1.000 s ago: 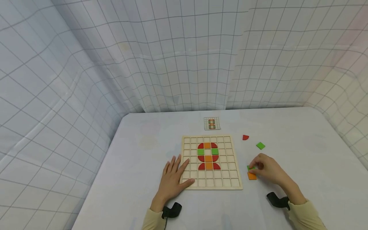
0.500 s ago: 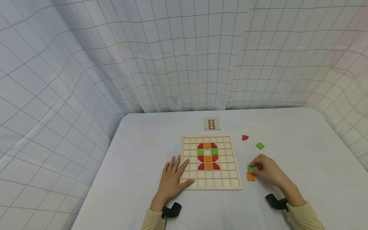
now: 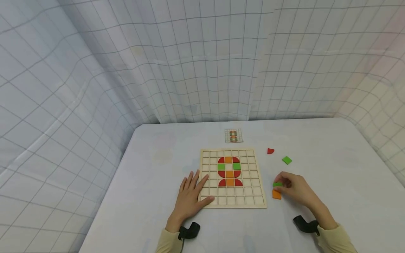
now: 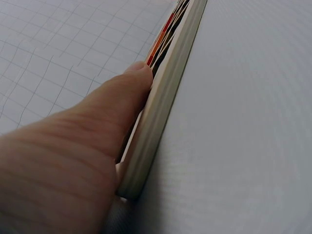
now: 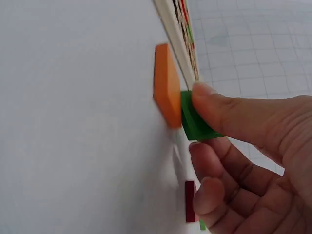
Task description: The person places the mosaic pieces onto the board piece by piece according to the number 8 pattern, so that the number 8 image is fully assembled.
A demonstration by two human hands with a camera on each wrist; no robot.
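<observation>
My left hand [image 3: 188, 200] lies with fingers spread over the left edge of the wooden grid board [image 3: 218, 201]. Its thumb rests along the near rim in the left wrist view. To the right of the board, my right hand [image 3: 294, 188] pinches a green square tile [image 5: 192, 122] between thumb and fingers. Just in front of this tile is an orange square tile [image 3: 276, 194] on the table. Red rounded pieces, orange squares [image 3: 229, 174] and green squares [image 3: 220, 167] form a pattern in the middle of the board.
Behind the board lies a small pattern card [image 3: 233, 136]. A red quarter-circle piece [image 3: 270, 151] and another green tile [image 3: 287, 160] lie beyond my right hand. White gridded curtains [image 3: 202, 70] enclose the white table [image 3: 158, 151] at the back and sides.
Pinched by my right hand, the green tile has tilted and shows as a narrower strip than half a second ago. The left hand and the board have stayed in place.
</observation>
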